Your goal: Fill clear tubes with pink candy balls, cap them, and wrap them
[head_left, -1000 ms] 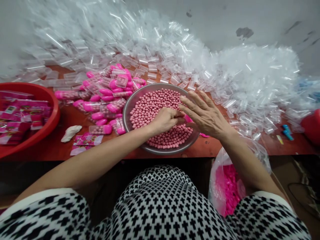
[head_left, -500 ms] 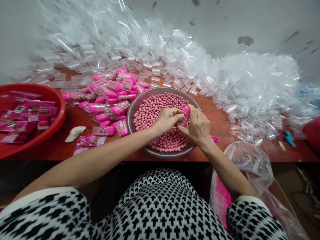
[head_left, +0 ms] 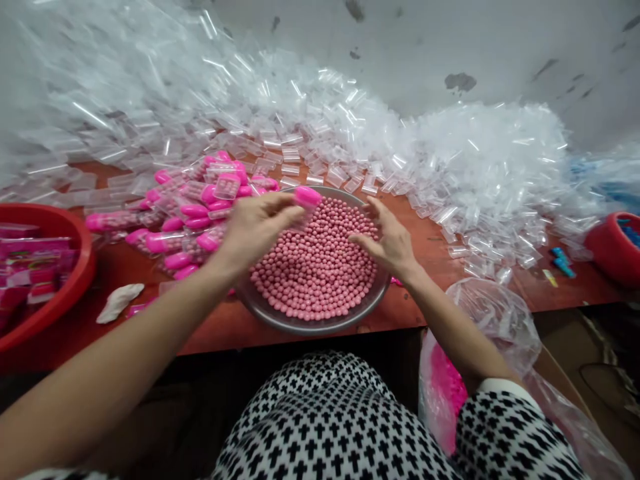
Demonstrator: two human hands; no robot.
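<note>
A metal bowl [head_left: 260, 308] full of small pink candy balls [head_left: 320, 267] sits on the red table at the front edge. My left hand [head_left: 253, 227] is raised over the bowl's left rim, closed on a clear tube with a pink cap [head_left: 305, 198]. My right hand [head_left: 389, 240] hovers over the bowl's right side with fingers apart and nothing in it. A pile of filled pink-capped tubes [head_left: 195, 207] lies just left of the bowl.
A huge heap of empty clear tubes [head_left: 450, 160] covers the back of the table. A red basin [head_left: 47, 313] with pink packets stands at the left. A plastic bag of pink caps [head_left: 450, 393] hangs at my right knee. A small red tub [head_left: 613, 247] is far right.
My hands were together over the bowl fitting the pink cap. They have parted: the left has lifted the capped tube up and left, the right has opened.
</note>
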